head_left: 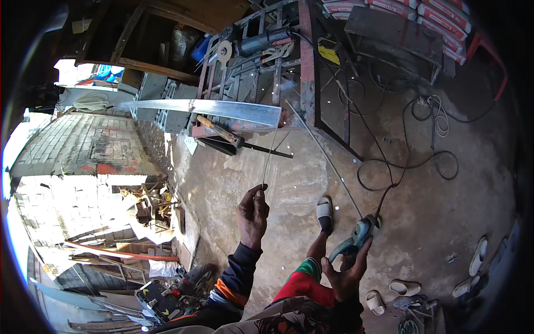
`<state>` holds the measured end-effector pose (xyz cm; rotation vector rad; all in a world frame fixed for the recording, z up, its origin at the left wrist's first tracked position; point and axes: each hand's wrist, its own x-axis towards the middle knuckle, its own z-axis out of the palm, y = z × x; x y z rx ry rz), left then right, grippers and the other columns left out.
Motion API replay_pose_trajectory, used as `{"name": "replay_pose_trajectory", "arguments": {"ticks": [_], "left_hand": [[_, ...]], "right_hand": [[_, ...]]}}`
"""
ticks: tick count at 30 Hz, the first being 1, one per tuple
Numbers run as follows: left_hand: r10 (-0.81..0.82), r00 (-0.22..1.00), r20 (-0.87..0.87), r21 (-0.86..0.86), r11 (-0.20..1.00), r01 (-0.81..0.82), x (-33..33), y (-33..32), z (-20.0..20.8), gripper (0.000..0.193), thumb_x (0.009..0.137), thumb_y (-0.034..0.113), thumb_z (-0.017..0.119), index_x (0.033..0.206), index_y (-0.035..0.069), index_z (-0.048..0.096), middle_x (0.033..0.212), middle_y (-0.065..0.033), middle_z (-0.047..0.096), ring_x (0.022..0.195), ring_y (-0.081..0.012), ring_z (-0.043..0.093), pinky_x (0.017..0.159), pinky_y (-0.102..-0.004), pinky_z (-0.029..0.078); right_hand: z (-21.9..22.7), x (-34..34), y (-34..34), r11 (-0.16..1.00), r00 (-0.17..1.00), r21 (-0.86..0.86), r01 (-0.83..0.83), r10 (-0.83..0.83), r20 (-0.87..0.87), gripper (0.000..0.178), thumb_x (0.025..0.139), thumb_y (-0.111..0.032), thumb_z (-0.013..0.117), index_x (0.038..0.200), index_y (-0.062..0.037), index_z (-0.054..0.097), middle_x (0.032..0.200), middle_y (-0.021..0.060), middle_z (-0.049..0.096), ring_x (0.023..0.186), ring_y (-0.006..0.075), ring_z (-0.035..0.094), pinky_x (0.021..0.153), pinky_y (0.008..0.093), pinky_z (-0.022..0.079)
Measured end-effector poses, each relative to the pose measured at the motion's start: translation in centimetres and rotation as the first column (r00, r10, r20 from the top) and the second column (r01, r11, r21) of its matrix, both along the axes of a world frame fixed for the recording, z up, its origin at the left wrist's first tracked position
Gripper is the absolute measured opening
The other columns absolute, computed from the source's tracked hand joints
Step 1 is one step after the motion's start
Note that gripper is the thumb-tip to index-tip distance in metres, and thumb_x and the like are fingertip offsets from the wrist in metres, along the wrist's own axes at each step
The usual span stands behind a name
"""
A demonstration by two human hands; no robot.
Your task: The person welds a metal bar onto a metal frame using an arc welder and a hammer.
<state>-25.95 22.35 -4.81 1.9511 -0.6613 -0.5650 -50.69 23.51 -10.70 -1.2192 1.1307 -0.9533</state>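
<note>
In the head view, I see the left hand [253,220] pinching a thin grey metal rod [266,170] between thumb and fingertips, near a long silvery metal bar [236,111] across a rusty steel frame [306,67]. The right hand [347,275], fingers partly curled, grips a green clamp [361,229] carrying a longer grey rod [325,154].

Silver bar [236,111], apparent grinder [262,42] on rack [307,72]
</note>
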Motion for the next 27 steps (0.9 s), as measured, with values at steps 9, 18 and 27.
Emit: {"name": "replay_pose_trajectory", "arguments": {"ticks": [9,18,27], "left_hand": [[0.026,0.999,0.023,-0.002,1.000,-0.026,0.0,0.0,0.2,0.031,0.102,0.024,0.053,0.114,-0.003,0.062,0.061,0.0070,0.039,0.051,-0.0017,0.034,0.046,-0.0210,0.026],[0.015,1.000,0.003,0.000,1.000,-0.015,-0.2,-0.1,0.1,0.035,0.101,0.028,0.054,0.115,-0.003,0.062,0.059,0.0076,0.038,0.051,-0.0019,0.034,0.047,-0.0215,0.025],[0.010,1.000,0.028,0.005,1.000,-0.010,-0.1,-0.1,0.0,0.034,0.101,0.027,0.054,0.115,-0.003,0.062,0.060,0.0078,0.038,0.051,-0.0017,0.034,0.047,-0.0211,0.025]], "right_hand": [[0.1,0.0,0.0,0.997,0.997,0.003,-0.076,0.076,0.007,0.115,0.064,-0.009,0.082,0.153,0.0024,0.010,0.127,0.0152,0.048,0.095,0.0175,0.052,0.076,0.0295,0.047],[-0.6,-0.1,0.0,0.995,0.993,0.009,-0.104,0.104,-0.052,0.116,0.062,-0.010,0.083,0.152,0.0033,0.010,0.121,0.0163,0.052,0.093,0.0194,0.053,0.073,0.0289,0.048],[0.5,-0.7,-2.0,0.948,0.994,0.315,-0.048,0.015,0.107,0.107,0.068,-0.037,0.081,0.150,0.0011,0.024,0.125,0.0178,0.052,0.108,0.0311,0.057,0.101,0.0458,0.040]]}}
